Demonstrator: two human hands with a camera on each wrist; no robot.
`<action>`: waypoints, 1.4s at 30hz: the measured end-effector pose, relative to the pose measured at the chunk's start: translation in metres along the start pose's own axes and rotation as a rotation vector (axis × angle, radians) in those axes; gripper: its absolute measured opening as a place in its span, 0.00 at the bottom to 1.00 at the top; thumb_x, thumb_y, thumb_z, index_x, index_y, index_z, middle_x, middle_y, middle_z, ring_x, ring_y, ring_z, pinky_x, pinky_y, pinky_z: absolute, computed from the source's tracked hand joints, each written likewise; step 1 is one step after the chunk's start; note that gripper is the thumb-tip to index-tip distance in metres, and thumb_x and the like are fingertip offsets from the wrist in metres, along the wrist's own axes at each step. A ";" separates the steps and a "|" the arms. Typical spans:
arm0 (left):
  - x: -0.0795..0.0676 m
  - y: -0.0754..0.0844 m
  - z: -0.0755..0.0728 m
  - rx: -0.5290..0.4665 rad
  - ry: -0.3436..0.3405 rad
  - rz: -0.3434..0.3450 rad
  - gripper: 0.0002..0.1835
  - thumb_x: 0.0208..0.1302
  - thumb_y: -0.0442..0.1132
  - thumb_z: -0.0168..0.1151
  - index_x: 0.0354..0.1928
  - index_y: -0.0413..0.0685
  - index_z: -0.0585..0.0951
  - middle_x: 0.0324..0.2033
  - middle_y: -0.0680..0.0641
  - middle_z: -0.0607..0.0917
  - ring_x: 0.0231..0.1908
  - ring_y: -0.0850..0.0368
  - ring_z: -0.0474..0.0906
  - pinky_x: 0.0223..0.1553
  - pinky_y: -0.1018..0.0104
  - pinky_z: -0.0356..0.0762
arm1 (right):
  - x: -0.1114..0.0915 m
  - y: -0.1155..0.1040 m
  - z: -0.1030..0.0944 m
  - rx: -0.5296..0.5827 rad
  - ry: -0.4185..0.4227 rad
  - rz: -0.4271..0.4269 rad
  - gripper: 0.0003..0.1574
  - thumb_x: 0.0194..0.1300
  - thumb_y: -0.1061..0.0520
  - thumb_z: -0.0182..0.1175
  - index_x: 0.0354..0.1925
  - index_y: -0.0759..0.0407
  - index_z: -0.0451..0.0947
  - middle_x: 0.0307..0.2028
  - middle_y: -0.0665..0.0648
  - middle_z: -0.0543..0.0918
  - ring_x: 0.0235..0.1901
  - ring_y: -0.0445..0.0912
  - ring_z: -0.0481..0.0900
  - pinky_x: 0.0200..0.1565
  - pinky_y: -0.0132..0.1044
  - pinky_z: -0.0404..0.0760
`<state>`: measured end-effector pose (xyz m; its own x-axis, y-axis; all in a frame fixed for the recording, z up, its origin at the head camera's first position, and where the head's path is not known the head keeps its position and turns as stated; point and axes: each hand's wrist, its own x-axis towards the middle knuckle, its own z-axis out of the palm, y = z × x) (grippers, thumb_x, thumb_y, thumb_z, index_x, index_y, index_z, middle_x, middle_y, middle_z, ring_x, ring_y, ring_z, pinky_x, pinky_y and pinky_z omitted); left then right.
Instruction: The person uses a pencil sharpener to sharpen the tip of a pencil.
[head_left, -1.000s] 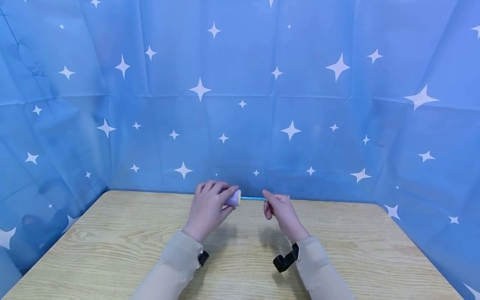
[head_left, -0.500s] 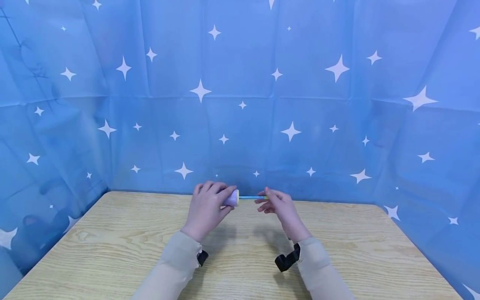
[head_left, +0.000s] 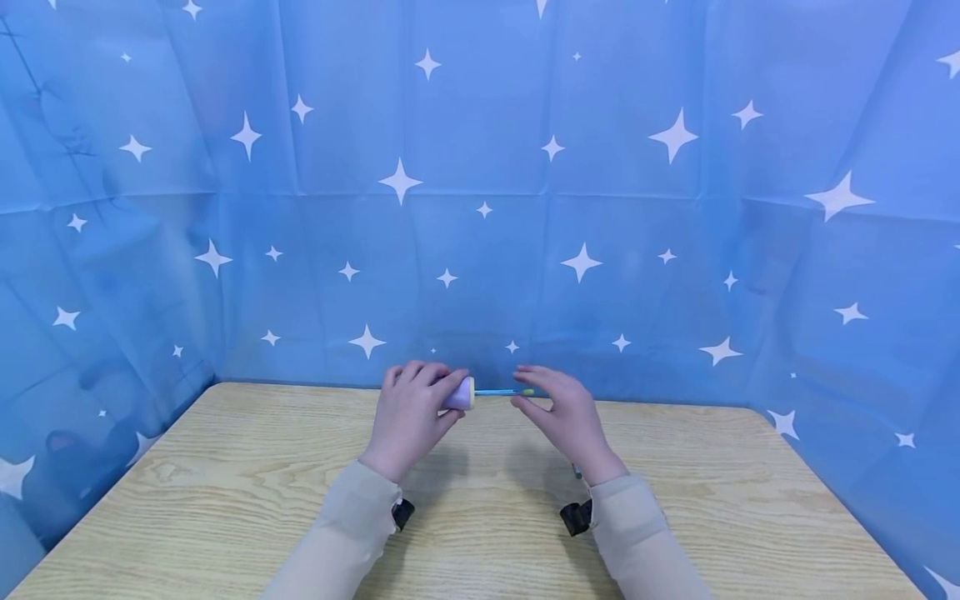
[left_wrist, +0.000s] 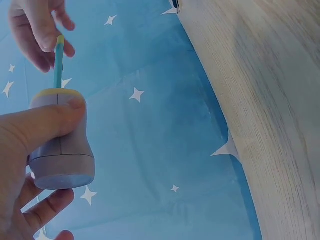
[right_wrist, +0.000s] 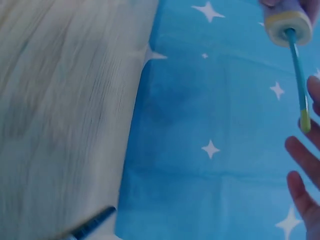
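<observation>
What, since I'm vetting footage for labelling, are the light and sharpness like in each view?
Head view: bright, with soft shadows by the left hand and right hand on the table; left wrist view: dimmer, the purple handle looking greyish; right wrist view: dim and hazy, the table's grain soft.

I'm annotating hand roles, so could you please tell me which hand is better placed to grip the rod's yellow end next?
Probably the right hand: its thumb and fingers are open near the yellow end of the blue rod, while the left hand grips the lilac cylinder.
</observation>
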<state>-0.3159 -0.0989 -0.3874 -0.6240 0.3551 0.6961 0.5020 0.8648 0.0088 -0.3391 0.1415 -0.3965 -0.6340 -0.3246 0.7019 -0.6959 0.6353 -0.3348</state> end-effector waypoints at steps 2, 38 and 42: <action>0.000 0.000 0.000 0.003 -0.002 0.000 0.29 0.47 0.47 0.79 0.55 0.58 0.83 0.45 0.51 0.83 0.48 0.49 0.75 0.49 0.49 0.67 | 0.001 -0.001 0.001 -0.095 0.029 -0.112 0.22 0.55 0.56 0.72 0.50 0.56 0.84 0.52 0.55 0.83 0.51 0.51 0.80 0.49 0.51 0.78; 0.001 0.006 0.002 0.062 0.018 0.047 0.28 0.48 0.49 0.78 0.55 0.58 0.83 0.45 0.52 0.83 0.48 0.50 0.75 0.50 0.50 0.67 | 0.001 -0.007 0.015 -0.184 0.121 -0.307 0.17 0.50 0.62 0.74 0.42 0.56 0.87 0.36 0.51 0.86 0.37 0.47 0.81 0.36 0.42 0.75; 0.001 0.006 0.002 0.063 0.020 0.049 0.28 0.48 0.49 0.77 0.55 0.58 0.83 0.45 0.52 0.83 0.48 0.50 0.75 0.50 0.50 0.67 | 0.001 -0.007 0.016 -0.184 0.126 -0.310 0.16 0.50 0.63 0.75 0.41 0.56 0.87 0.35 0.51 0.86 0.37 0.47 0.81 0.36 0.42 0.75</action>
<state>-0.3148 -0.0929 -0.3884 -0.5872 0.3905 0.7090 0.4920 0.8677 -0.0704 -0.3403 0.1251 -0.4033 -0.3489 -0.4396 0.8277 -0.7685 0.6397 0.0157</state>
